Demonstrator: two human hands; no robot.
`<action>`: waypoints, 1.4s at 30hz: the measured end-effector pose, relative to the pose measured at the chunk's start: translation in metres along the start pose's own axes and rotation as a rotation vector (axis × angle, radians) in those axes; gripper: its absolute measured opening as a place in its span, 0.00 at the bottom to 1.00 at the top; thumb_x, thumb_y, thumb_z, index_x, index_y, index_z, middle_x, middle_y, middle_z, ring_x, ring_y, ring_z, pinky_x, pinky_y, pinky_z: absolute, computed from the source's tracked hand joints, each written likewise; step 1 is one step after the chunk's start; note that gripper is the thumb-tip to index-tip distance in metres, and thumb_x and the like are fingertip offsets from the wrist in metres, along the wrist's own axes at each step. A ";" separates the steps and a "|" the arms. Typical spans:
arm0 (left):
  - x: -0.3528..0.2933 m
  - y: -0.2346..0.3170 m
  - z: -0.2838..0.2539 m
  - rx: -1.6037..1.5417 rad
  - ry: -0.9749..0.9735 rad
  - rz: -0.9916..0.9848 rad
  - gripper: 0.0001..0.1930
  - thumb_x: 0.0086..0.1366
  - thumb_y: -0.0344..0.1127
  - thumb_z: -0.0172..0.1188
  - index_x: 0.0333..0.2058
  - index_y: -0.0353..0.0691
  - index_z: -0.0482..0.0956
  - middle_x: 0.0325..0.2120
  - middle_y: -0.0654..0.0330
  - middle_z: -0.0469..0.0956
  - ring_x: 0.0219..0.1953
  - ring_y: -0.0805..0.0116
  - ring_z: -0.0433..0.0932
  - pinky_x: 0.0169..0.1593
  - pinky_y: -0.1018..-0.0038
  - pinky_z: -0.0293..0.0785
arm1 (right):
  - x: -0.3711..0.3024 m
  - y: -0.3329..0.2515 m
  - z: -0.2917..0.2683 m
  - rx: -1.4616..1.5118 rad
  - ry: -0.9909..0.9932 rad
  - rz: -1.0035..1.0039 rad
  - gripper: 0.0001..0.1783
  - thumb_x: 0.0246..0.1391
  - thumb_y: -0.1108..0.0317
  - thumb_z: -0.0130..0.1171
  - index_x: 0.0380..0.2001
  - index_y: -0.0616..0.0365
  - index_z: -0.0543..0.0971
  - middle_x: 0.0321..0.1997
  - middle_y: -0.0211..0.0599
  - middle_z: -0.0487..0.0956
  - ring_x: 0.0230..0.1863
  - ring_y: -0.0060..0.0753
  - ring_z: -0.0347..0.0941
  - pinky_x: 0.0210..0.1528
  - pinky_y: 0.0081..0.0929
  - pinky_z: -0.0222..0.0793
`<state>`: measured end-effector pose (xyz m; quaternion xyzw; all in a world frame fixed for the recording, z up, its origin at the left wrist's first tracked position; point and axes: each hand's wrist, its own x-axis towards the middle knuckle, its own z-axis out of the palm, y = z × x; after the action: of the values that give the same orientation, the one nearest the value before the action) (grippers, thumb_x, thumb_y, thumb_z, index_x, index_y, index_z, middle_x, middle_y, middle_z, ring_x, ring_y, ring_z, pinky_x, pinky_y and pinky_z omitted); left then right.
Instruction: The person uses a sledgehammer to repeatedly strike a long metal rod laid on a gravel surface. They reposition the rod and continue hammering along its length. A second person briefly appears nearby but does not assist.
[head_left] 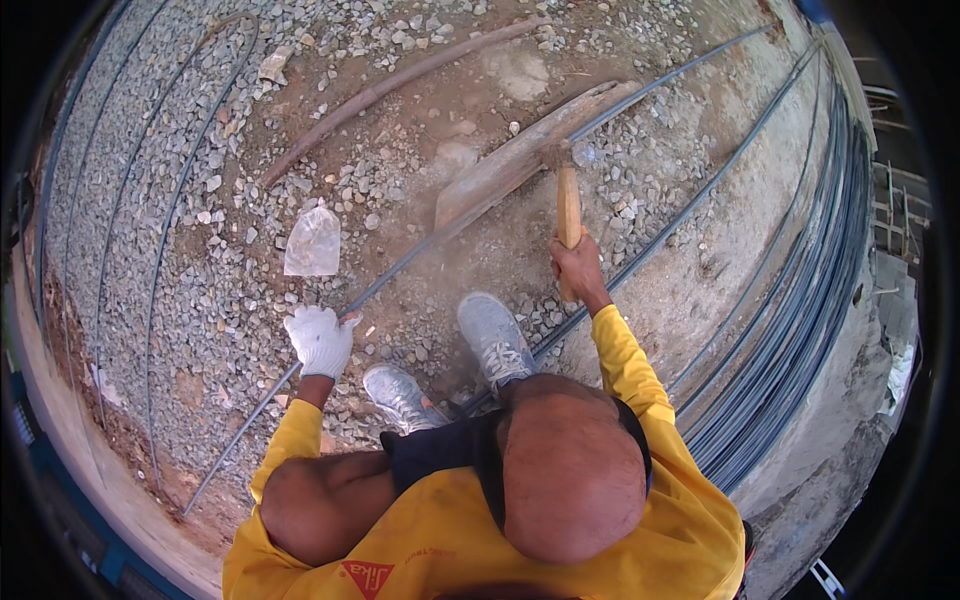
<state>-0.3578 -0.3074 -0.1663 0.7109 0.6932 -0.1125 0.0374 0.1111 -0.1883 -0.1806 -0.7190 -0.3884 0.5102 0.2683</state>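
My left hand (321,340), in a white knit glove, is closed round a long steel reinforcing bar (400,262). The bar runs slantwise from the lower left to the upper right, along a wooden plank (520,158) lying on the ground. My bare right hand (580,268) grips the wooden handle of a hammer (569,207). Dusty and partly blurred, the hammer's head is at the plank by the bar; whether it touches the bar I cannot tell.
A clear plastic bag (313,240) lies on the gravel (240,150). Beyond it is a curved wooden pole (400,85). Another bar (690,205) passes under my right arm, close to my shoes (495,335). Many bars lie bundled (800,340) at right; bent bars (165,220) stretch along the left.
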 end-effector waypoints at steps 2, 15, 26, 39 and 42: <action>0.016 0.008 -0.009 -0.100 -0.100 0.044 0.23 0.65 0.57 0.69 0.26 0.41 0.83 0.30 0.49 0.83 0.37 0.47 0.82 0.40 0.54 0.76 | 0.004 -0.002 0.003 -0.017 0.003 -0.016 0.14 0.60 0.68 0.65 0.43 0.61 0.73 0.23 0.30 0.75 0.17 0.26 0.72 0.20 0.29 0.68; 0.067 0.059 0.021 -0.349 -0.049 0.142 0.23 0.74 0.57 0.60 0.35 0.40 0.83 0.26 0.50 0.85 0.30 0.48 0.87 0.34 0.53 0.82 | -0.001 -0.055 0.008 0.002 -0.038 -0.063 0.14 0.61 0.69 0.67 0.44 0.61 0.74 0.23 0.31 0.76 0.16 0.25 0.71 0.18 0.29 0.66; 0.070 0.062 0.020 -0.305 -0.104 0.130 0.21 0.73 0.55 0.62 0.35 0.39 0.84 0.25 0.50 0.85 0.30 0.48 0.87 0.35 0.54 0.83 | -0.074 -0.386 -0.123 0.397 -0.083 -1.117 0.10 0.69 0.69 0.57 0.48 0.63 0.73 0.32 0.34 0.72 0.33 0.27 0.69 0.41 0.33 0.69; 0.066 0.057 0.024 -0.327 -0.050 0.103 0.21 0.74 0.56 0.61 0.35 0.41 0.83 0.24 0.51 0.85 0.28 0.49 0.87 0.31 0.54 0.81 | -0.024 -0.024 -0.039 0.013 0.082 -0.267 0.10 0.64 0.71 0.65 0.44 0.60 0.75 0.24 0.28 0.76 0.19 0.23 0.74 0.20 0.26 0.69; 0.065 0.057 0.026 -0.386 -0.004 0.143 0.22 0.73 0.56 0.61 0.35 0.40 0.82 0.24 0.50 0.85 0.28 0.49 0.87 0.31 0.54 0.81 | -0.064 -0.061 -0.052 0.069 0.054 -0.250 0.10 0.64 0.72 0.65 0.44 0.61 0.75 0.24 0.29 0.75 0.19 0.23 0.74 0.20 0.25 0.69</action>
<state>-0.3035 -0.2517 -0.2107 0.7376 0.6498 0.0237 0.1822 0.1309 -0.2073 -0.0820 -0.6686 -0.4501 0.4663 0.3645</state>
